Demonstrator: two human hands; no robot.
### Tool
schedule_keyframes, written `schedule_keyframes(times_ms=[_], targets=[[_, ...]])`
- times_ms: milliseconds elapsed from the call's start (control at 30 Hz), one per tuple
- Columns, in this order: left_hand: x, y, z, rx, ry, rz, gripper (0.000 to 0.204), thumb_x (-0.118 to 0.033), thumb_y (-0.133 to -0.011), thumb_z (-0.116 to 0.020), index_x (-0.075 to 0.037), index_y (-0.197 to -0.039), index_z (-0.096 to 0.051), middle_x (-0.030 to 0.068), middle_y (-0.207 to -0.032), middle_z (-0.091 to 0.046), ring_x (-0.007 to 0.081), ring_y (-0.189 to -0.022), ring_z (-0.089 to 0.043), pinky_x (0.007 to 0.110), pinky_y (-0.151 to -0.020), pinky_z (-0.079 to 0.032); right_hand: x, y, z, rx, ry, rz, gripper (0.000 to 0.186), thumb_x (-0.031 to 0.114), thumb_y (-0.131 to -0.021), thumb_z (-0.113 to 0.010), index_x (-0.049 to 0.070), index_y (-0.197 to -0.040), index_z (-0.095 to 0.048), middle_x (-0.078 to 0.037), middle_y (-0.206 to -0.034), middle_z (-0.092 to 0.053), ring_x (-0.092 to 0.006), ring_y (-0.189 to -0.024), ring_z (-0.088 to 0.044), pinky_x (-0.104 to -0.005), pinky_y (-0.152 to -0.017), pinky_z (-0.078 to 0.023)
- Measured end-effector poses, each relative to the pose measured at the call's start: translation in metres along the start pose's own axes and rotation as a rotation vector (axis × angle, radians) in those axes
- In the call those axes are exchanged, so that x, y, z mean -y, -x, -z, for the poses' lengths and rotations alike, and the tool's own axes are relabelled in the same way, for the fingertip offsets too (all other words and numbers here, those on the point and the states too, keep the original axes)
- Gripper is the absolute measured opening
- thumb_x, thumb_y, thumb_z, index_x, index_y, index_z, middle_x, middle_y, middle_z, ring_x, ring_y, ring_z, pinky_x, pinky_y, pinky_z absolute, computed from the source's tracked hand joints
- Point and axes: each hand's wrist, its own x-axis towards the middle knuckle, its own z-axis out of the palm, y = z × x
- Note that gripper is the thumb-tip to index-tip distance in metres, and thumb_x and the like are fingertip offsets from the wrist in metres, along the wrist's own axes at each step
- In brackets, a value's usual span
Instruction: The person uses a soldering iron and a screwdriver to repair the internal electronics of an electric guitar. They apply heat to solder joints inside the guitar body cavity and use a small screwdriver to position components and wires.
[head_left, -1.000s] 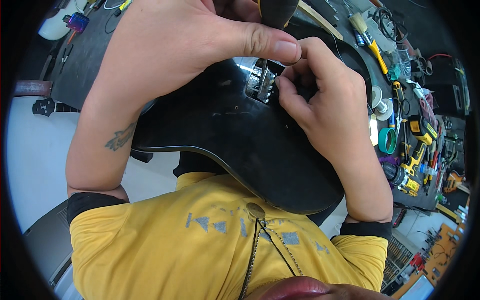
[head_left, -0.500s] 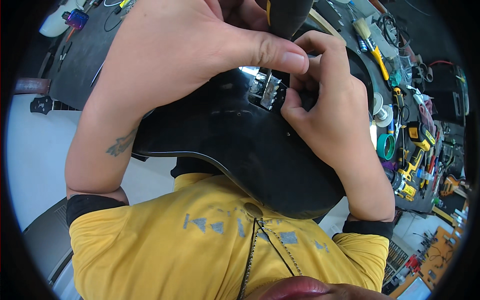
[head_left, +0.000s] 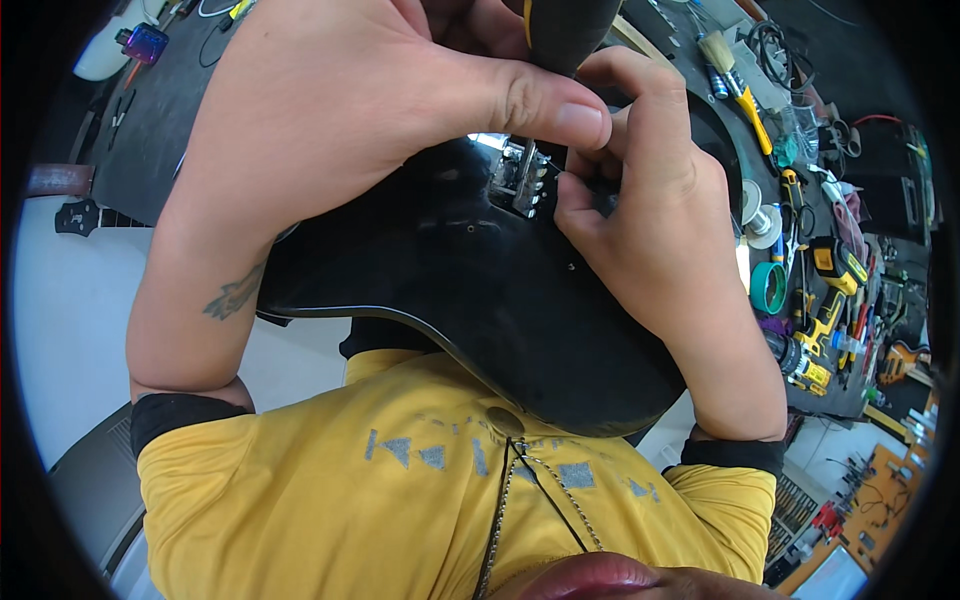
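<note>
A glossy black electric guitar body (head_left: 470, 290) rests against my yellow shirt. My left hand (head_left: 370, 110) is shut on a black and yellow tool handle (head_left: 565, 28) held over the guitar's metal bridge (head_left: 525, 175). My right hand (head_left: 650, 220) pinches a thin string or small part at the bridge, fingertips touching the metal right beside my left thumb. The tool's tip is hidden behind my fingers.
A dark workbench (head_left: 150, 110) lies beyond the guitar. To the right are a brush (head_left: 730, 65), a teal tape roll (head_left: 768, 288), yellow-handled tools (head_left: 825, 300) and cables. A white guitar body (head_left: 105, 50) lies at the top left.
Both hands have crept up and right over the bridge. My right fingers have closed in tighter against the bridge, next to the left thumb.
</note>
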Motion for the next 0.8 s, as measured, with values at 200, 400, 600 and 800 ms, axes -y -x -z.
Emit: schedule_keyframes(times_ms=[200, 400, 600, 800], targets=[[-0.0053, -0.0005, -0.0001, -0.011, -0.007, 0.049, 0.027, 0.0, -0.081, -0.087, 0.005, -0.104, -0.073, 0.009, -0.094, -0.076, 0.0118, -0.084, -0.071, 0.027, -0.081, -0.058, 0.0014, -0.0003, 0.0015, 0.011, -0.019, -0.012, 0.069, -0.009, -0.075, -0.072, 0.008, -0.135, -0.042, -0.008, -0.076, -0.065, -0.0233, -0.07, -0.07, -0.0319, -0.067, -0.055], [0.0002, -0.0009, -0.0001, -0.022, -0.001, 0.038, 0.028, 0.0, -0.081, -0.087, 0.005, -0.104, -0.073, 0.0084, -0.094, -0.076, 0.011, -0.086, -0.07, 0.027, -0.082, -0.057, -0.0007, 0.0, 0.002, 0.022, -0.033, -0.003, 0.069, -0.009, -0.075, -0.071, 0.007, -0.136, -0.042, -0.009, -0.077, -0.066, -0.0235, -0.071, -0.072, -0.0315, -0.068, -0.056], [0.001, 0.0007, -0.0008, -0.027, -0.003, 0.039, 0.026, 0.0, -0.081, -0.087, 0.004, -0.101, -0.072, 0.0081, -0.093, -0.075, 0.0111, -0.085, -0.07, 0.027, -0.082, -0.057, -0.0009, 0.0007, 0.0023, 0.028, -0.028, -0.003, 0.069, -0.009, -0.075, -0.072, 0.007, -0.136, -0.042, -0.009, -0.079, -0.068, -0.025, -0.072, -0.072, -0.0323, -0.068, -0.056], [-0.003, -0.0004, 0.0014, -0.024, -0.054, 0.036, 0.026, -0.001, -0.08, -0.088, 0.004, -0.1, -0.072, 0.0083, -0.092, -0.075, 0.0112, -0.085, -0.07, 0.028, -0.082, -0.058, -0.0013, -0.0005, 0.0017, 0.039, -0.03, -0.004, 0.068, -0.008, -0.076, -0.073, 0.008, -0.135, -0.043, -0.01, -0.079, -0.069, -0.0269, -0.073, -0.073, -0.0333, -0.067, -0.056]])
